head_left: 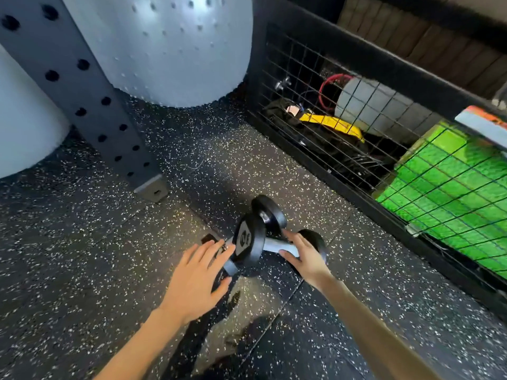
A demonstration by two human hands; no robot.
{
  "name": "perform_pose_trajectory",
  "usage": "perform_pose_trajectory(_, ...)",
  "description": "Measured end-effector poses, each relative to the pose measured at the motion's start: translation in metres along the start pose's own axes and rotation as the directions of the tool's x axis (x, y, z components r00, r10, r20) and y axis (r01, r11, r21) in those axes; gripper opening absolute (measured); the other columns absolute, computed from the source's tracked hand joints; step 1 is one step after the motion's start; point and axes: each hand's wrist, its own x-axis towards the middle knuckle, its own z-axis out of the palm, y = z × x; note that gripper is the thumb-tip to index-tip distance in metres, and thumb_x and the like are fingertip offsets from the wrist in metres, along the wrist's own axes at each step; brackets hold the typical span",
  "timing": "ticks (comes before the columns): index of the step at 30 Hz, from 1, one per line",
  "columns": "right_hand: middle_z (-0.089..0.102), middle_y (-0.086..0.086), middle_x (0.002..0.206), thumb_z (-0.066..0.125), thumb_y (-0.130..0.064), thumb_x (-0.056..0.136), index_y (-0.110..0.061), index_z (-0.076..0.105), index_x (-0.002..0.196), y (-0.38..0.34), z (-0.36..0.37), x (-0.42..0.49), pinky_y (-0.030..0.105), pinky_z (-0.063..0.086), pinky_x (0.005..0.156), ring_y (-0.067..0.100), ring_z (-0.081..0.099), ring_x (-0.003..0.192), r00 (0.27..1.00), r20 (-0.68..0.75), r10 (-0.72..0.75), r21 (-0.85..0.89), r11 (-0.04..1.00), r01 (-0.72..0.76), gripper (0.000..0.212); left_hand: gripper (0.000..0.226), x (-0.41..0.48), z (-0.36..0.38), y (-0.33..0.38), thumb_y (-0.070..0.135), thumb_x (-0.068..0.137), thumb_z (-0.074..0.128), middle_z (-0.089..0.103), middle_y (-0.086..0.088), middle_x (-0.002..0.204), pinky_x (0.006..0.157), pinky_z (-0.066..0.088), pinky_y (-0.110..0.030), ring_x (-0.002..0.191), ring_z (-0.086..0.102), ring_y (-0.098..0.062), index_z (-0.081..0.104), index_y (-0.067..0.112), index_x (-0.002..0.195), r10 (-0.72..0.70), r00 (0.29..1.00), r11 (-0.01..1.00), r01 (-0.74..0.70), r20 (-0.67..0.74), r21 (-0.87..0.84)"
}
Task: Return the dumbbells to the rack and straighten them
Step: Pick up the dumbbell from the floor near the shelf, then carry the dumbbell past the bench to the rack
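Two black dumbbells with grey handles lie crossed on the speckled rubber floor (109,256). The near dumbbell (248,239) shows a labelled round head, and its handle runs to the right. My right hand (304,259) holds that handle, fingers over it and thumb under it. The second dumbbell (270,212) has one head behind the first, and its handle slants down-left. My left hand (197,275) hovers over that lower end with fingers spread, hiding the other head. No dumbbell rack is in view.
A dark steel upright (82,86) with holes is bolted to the floor at the left. Pale grey studded balls (170,45) sit behind it. On the right, a black wire-mesh bin (356,149) holds a green block, a yellow strap and a grey roller.
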Motion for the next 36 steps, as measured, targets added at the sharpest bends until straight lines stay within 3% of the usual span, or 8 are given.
perform_pose_trajectory(8,0.058,-0.001,0.128,0.051,-0.053,0.089,-0.032,0.040,0.138,0.024,0.026,0.046,0.030,0.041,0.084,0.021,0.056,0.113,0.991,0.091,-0.098,-0.271,0.955,0.120,0.055,0.060,0.007,0.024,-0.001,0.049,0.089,0.041,0.046,0.001,0.143,0.108,0.023,-0.040,0.129,0.043,-0.018,0.036,0.023,0.143,0.028,0.999,1.000,-0.028,-0.032,0.003)
perform_pose_trajectory(12,0.063,-0.007,0.120,0.059,-0.052,0.085,-0.033,0.048,0.130,0.025,0.026,0.049,0.031,0.045,0.084,0.015,0.060,0.106,0.988,0.092,-0.128,-0.143,0.980,0.140,0.050,0.059,0.003,0.025,-0.005,0.050,0.091,0.039,0.044,0.001,0.144,0.108,0.022,-0.038,0.129,0.043,-0.018,0.034,0.024,0.144,0.009,1.000,1.000,-0.009,-0.008,0.024)
perform_pose_trajectory(16,0.062,-0.021,0.086,0.064,-0.049,0.083,-0.036,0.051,0.125,0.018,0.027,0.033,0.014,0.039,0.066,-0.001,0.057,0.075,0.995,0.090,-0.037,0.011,0.999,0.036,0.046,0.060,-0.002,0.026,-0.012,0.051,0.094,0.035,0.044,0.000,0.145,0.109,0.021,-0.037,0.130,0.043,-0.019,0.029,0.025,0.147,-0.017,1.000,0.999,0.017,0.010,0.041)
perform_pose_trajectory(20,0.068,-0.013,0.095,0.070,-0.049,0.077,-0.037,0.056,0.114,0.000,0.020,-0.011,0.025,0.051,0.076,0.010,0.064,0.085,0.991,0.052,0.120,0.150,0.981,-0.127,0.041,0.059,-0.021,0.003,-0.008,0.053,0.097,0.020,0.048,-0.003,0.140,0.107,0.023,-0.038,0.126,0.044,-0.020,0.035,0.021,0.145,-0.050,0.997,0.999,0.049,0.051,0.021)
perform_pose_trajectory(25,0.066,-0.010,0.088,0.067,-0.048,0.080,-0.039,0.049,0.111,-0.069,-0.030,-0.088,0.017,0.041,0.047,0.003,0.052,0.053,0.951,0.142,0.274,0.278,0.911,-0.304,0.037,0.060,-0.064,-0.061,0.014,0.050,0.094,0.032,0.048,-0.006,0.140,0.108,0.023,-0.041,0.127,0.046,-0.025,0.033,0.021,0.146,-0.057,0.993,0.998,0.060,0.102,-0.022)
perform_pose_trajectory(29,0.064,-0.012,0.077,0.062,-0.054,0.073,-0.027,0.052,0.118,-0.142,-0.087,-0.164,0.023,0.044,0.053,0.005,0.052,0.053,0.924,0.162,0.346,0.367,0.848,-0.382,0.054,0.061,-0.103,-0.154,0.044,0.052,0.095,0.027,0.051,-0.009,0.138,0.106,0.025,-0.043,0.125,0.049,-0.028,0.033,0.019,0.146,-0.059,0.990,0.997,0.066,0.126,-0.050)
perform_pose_trajectory(32,0.064,-0.008,0.076,0.065,-0.036,0.083,-0.020,0.055,0.118,-0.200,-0.130,-0.211,0.015,0.042,0.050,-0.002,0.052,0.049,0.927,0.122,0.354,0.344,0.861,-0.375,0.039,0.060,-0.127,-0.228,0.063,0.050,0.095,0.030,0.054,-0.010,0.133,0.104,0.028,-0.043,0.122,0.051,-0.029,0.039,0.016,0.143,-0.051,0.994,0.993,0.061,0.102,-0.096)
perform_pose_trajectory(36,0.067,-0.008,0.079,0.064,-0.044,0.083,-0.021,0.057,0.112,-0.272,-0.184,-0.263,0.029,0.048,0.052,0.010,0.058,0.054,0.922,0.081,0.378,0.192,0.902,-0.386,0.037,0.060,-0.158,-0.324,0.085,0.046,0.091,0.039,0.054,-0.012,0.134,0.107,0.026,-0.041,0.124,0.049,-0.029,0.044,0.014,0.141,-0.044,0.996,0.989,0.055,0.078,-0.138)
